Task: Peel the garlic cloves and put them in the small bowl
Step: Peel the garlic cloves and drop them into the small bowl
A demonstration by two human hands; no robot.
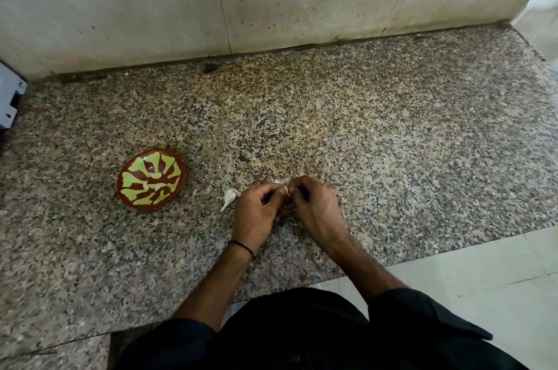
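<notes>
No words, labels, brands or numbers can be read anywhere; the small bowl [151, 179] bears only a green painted pattern, no lettering.

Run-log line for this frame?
peeling | left hand, right hand: pinch one garlic clove, mostly hidden | unpeeled clove: counter, beside left hand | small bowl: peeled cloves inside

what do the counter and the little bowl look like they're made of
Counter: likely polished granite, going by its speckled grey, brown and black grain.
Bowl: glossy brown with a light green pattern, perhaps glazed ceramic or plastic; the look leaves it open.
</notes>
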